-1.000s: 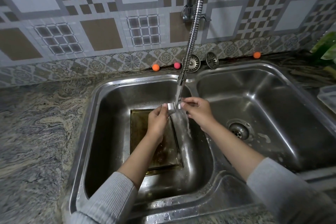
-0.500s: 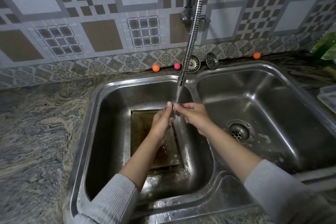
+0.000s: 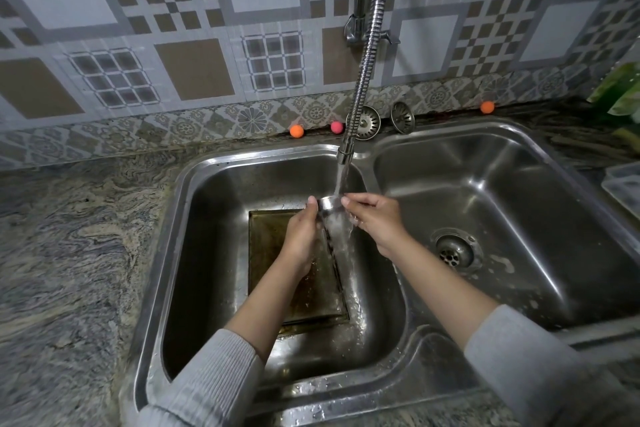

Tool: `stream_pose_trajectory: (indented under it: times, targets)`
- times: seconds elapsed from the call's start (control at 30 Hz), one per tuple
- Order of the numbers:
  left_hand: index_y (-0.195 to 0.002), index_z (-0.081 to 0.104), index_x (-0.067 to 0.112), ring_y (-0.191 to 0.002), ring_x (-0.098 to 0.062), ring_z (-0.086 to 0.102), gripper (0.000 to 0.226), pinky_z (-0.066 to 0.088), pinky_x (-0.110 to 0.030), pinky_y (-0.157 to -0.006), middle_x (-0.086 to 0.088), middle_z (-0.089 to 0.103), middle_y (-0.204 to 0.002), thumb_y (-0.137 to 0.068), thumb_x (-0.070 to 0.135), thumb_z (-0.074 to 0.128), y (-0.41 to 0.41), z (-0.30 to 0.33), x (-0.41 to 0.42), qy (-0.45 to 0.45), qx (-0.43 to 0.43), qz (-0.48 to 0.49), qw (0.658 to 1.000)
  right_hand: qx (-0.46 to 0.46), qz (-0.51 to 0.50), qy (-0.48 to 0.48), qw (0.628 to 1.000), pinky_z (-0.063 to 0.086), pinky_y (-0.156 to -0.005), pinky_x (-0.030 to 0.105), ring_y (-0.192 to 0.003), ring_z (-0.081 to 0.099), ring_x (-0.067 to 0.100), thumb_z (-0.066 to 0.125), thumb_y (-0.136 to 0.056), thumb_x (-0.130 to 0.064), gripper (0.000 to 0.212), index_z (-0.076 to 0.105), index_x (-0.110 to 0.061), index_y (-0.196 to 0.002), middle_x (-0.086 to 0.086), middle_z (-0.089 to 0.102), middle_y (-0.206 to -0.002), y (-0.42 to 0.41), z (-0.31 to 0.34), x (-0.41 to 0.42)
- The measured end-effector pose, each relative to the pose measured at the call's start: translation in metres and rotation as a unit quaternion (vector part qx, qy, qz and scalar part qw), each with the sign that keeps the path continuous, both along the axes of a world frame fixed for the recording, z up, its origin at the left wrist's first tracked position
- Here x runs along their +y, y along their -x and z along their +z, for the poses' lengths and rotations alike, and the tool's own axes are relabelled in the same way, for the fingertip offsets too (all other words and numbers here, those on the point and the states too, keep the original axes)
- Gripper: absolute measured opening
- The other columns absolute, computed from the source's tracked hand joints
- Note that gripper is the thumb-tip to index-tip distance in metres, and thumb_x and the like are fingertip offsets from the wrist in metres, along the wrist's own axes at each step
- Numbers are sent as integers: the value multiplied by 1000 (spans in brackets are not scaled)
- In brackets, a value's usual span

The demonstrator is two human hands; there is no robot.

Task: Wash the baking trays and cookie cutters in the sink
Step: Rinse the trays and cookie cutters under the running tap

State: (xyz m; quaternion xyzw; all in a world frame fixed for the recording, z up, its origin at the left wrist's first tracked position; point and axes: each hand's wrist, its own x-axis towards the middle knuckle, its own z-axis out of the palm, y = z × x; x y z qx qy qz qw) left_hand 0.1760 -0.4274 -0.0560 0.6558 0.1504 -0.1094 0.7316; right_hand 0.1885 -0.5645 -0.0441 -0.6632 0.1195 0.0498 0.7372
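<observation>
I see both hands raised over the left basin of the double sink (image 3: 180, 253), sharing one small metal cookie cutter (image 3: 327, 204) directly under the water stream (image 3: 341, 184) that falls from the flexible tap hose (image 3: 369, 45). My left hand (image 3: 299, 236) pinches the cutter's left end with thumb and fingertips, and my right hand (image 3: 372, 218) pinches its right end, fingers curled around it. The cutter's long axis runs roughly left to right between the two hands, about level; it is too small and too wet for me to make out its shape or which way its open face points. Water runs over it and pours down into the basin.

Below the hands, a square baking tray (image 3: 273, 253) lies flat on the floor of the left basin, its surface brown and stained, with its sides roughly parallel to the basin walls. The falling water lands along its right edge.

The right basin holds only its drain (image 3: 454, 251) and some suds near it. On the worktop (image 3: 69, 236) behind the sink, two metal strainer plugs (image 3: 401, 117) lean against the patterned tile wall, with two small orange balls (image 3: 296, 131) and a pink ball (image 3: 336, 127) along the same ledge. Green leaves show at the far right edge.
</observation>
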Motion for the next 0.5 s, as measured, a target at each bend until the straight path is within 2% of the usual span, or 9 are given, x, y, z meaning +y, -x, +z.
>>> stream_pose_trajectory:
  times: [0.07,0.13,0.23,0.33,0.4,0.43,0.5]
  targets:
    - [-114,65,8,-86,-19,66,50,49,-31,-73,-6,72,-96,-100,45,33,0,-2,2,14,6,10,1000,6,9,-7,1000,50,-75,33,-81,61,19,72,-81,-9,8,71,-17,-85,2,71,-85,0,3,0]
    - [-119,62,10,-92,-15,64,49,46,-30,-73,-7,70,-106,-102,42,29,1,-4,2,28,17,10,999,22,26,-17,999,49,-73,30,-80,60,17,72,-81,-11,8,70,-15,-88,2,69,-86,1,6,0]
    - [-118,62,15,-101,-12,61,50,43,-30,-75,-5,68,-113,-103,44,24,3,-4,2,33,34,9,999,58,66,-16,996,50,-81,26,-81,65,8,73,-81,-20,21,67,-14,-101,0,70,-94,0,9,2]
    - [-112,63,19,-99,-6,60,46,41,-29,-78,2,68,-106,-104,40,23,4,-1,5,20,17,4,1000,61,91,-7,994,48,-92,32,-88,65,13,72,-82,-17,17,67,-10,-97,5,69,-98,-1,9,1]
    - [-104,61,26,-98,-6,59,39,42,-27,-78,7,66,-101,-104,38,25,6,2,7,7,7,-11,1000,62,104,4,993,46,-98,37,-95,64,17,74,-79,-15,22,65,-7,-98,13,69,-106,-1,10,-2]
    - [-106,59,27,-100,-7,58,35,43,-27,-81,7,64,-105,-104,37,26,7,2,9,-3,-3,-19,1000,64,113,10,991,45,-98,39,-96,63,20,76,-77,-13,29,64,-4,-101,17,68,-109,-1,10,-4]
    - [-133,49,23,-117,-13,53,39,40,-31,-98,1,57,-129,-102,38,31,8,2,13,-31,-34,-45,998,58,140,28,988,48,-92,38,-93,61,23,80,-72,-12,43,61,0,-109,21,67,-110,-1,12,-10]
